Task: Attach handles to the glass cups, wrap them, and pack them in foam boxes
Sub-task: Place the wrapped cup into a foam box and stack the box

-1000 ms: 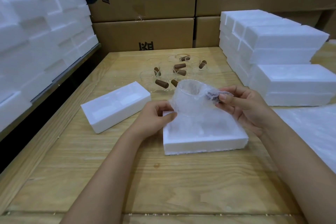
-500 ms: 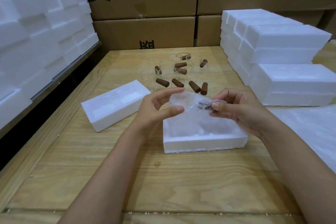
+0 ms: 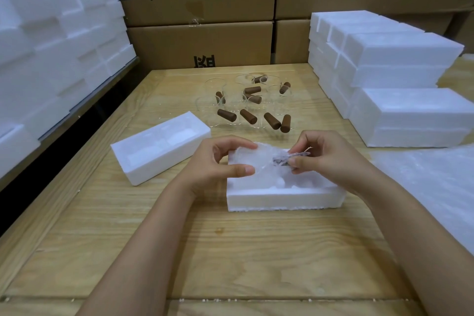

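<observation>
Wrapped clear glass cup [image 3: 261, 161] lies in the white foam box [image 3: 282, 199] (brown handle [image 3: 287, 159] rightward); left hand [image 3: 218, 164] curls round it, right hand [image 3: 325, 159] pinches that handle.

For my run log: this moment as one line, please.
step: packing | left hand holds wrapped cup | right hand pinches its handle | foam box underneath

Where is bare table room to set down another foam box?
Bare wood spans the near side, in front of the open foam box and the second foam box left of it. Crowded: handled glass cups behind, stacked foam boxes and wrap sheets at right.
</observation>
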Available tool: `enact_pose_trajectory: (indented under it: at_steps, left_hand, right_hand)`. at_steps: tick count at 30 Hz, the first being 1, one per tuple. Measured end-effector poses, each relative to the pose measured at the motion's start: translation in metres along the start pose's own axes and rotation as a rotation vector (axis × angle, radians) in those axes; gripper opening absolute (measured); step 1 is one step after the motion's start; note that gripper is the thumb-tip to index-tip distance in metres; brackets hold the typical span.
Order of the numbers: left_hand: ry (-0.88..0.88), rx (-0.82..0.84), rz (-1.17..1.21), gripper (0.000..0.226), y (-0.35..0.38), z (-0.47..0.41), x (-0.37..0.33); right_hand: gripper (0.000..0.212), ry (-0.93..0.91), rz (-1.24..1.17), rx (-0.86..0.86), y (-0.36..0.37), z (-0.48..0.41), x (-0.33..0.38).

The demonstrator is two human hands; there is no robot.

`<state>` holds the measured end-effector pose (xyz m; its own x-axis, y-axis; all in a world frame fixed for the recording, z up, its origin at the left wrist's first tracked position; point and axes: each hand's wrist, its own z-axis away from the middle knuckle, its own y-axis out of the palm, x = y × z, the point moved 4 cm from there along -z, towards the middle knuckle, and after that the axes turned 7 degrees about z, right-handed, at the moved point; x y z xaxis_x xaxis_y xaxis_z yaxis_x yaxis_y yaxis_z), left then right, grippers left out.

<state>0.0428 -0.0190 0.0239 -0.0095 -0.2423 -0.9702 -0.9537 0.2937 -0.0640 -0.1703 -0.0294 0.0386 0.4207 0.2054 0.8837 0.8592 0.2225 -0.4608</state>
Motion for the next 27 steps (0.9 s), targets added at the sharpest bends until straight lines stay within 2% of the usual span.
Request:
enact_pose_trajectory:
  at_steps: [5, 9, 12, 14, 15, 16, 18, 20, 22, 24, 25, 27]
  left_hand:
    - [-0.028, 0.021, -0.004, 0.038, 0.0, -0.003, 0.004]
    - [-0.023, 0.029, -0.006, 0.036, 0.0, -0.004, 0.007]
    - [0.021, 0.017, -0.063, 0.05, 0.0, -0.002, 0.003]
    - [0.117, -0.128, -0.061, 0.051, -0.009, 0.001, -0.005]
    - [0.17, -0.271, -0.116, 0.046, -0.018, 0.004, -0.009]
    - [0.215, -0.447, -0.245, 0.04, -0.031, 0.007, -0.012]
    - [0.179, -0.746, -0.722, 0.035, -0.055, 0.012, -0.012]
    - [-0.075, -0.78, -1.089, 0.043, -0.07, 0.013, -0.003]
    - [-0.217, -0.717, -1.232, 0.041, -0.073, 0.013, 0.005]
    - [-0.178, -0.668, -1.32, 0.029, -0.069, 0.012, 0.003]
    - [-0.123, -0.682, -1.309, 0.026, -0.067, 0.011, 0.0]
    - [0.03, -0.815, -1.075, 0.02, -0.065, 0.011, -0.011]
  right_hand:
    - [0.029, -0.187, 0.362, -0.085, 0.001, 0.004, 0.005]
    - [0.033, -0.271, 0.452, -0.086, 0.003, 0.004, 0.005]
    - [0.024, -0.292, 0.451, -0.115, 0.003, 0.004, 0.003]
    - [0.008, -0.286, 0.328, -0.164, -0.001, 0.004, 0.003]
    - [0.007, -0.281, 0.252, -0.197, -0.005, 0.004, 0.003]
    - [0.012, -0.272, 0.176, -0.232, -0.008, 0.004, 0.003]
    - [0.016, -0.251, 0.051, -0.306, -0.017, 0.004, 0.004]
    - [0.014, -0.238, -0.049, -0.363, -0.023, 0.004, 0.004]
    - [0.011, -0.23, -0.107, -0.383, -0.026, 0.004, 0.004]
    - [0.005, -0.214, -0.093, -0.384, -0.025, 0.004, 0.001]
    - [0.01, -0.206, -0.073, -0.394, -0.025, 0.003, -0.001]
    - [0.019, -0.193, -0.044, -0.425, -0.024, 0.003, -0.004]
